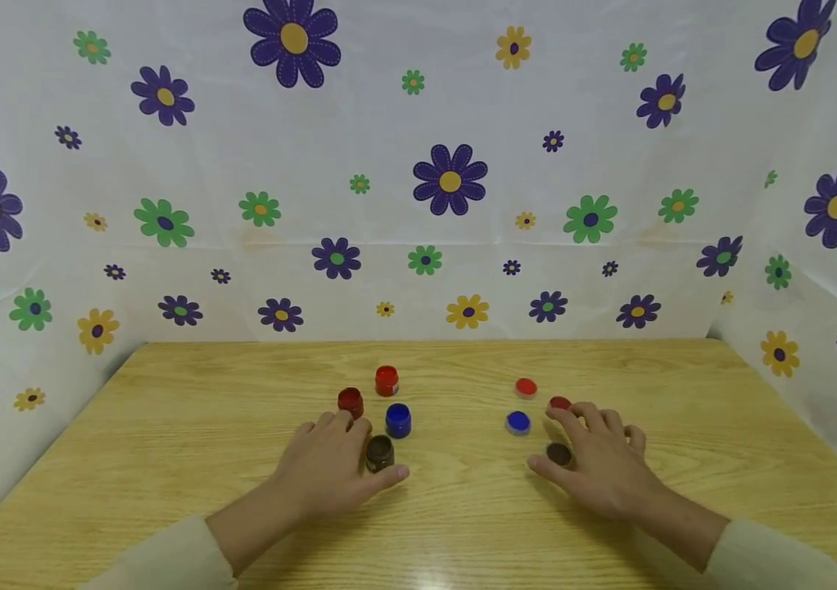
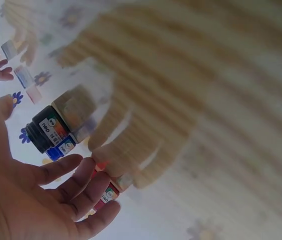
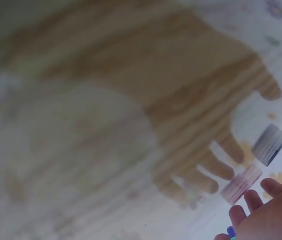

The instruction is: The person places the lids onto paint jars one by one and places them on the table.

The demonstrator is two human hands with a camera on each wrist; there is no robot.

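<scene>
Cream sleeve (image 1: 168, 561) at left, then the left hand (image 1: 323, 471), its fingers loose and spread, grasping nothing. Just past its fingertips stands the maroon jar (image 1: 350, 402); I cannot tell whether they touch it. Next is the brown jar (image 1: 380, 452), upright between thumb and forefinger, with a gap to the thumb in the left wrist view. Farther back stands the red jar (image 1: 386, 381), clear of the hand; the blue jar (image 1: 398, 420) is just beyond the brown one.

Well to the right on the wooden table (image 1: 455, 492), the blue lid (image 1: 518, 423) and, behind it, the red lid (image 1: 526, 388) lie apart from the fingers. The brown lid (image 1: 558, 454) sits between thumb and forefinger of the right hand (image 1: 599, 471), partly hidden; whether either touches it, I cannot tell. The maroon lid (image 1: 559, 402) lies just past the forefinger's tip. These fingers are relaxed, slightly bent, clasping nothing.
</scene>
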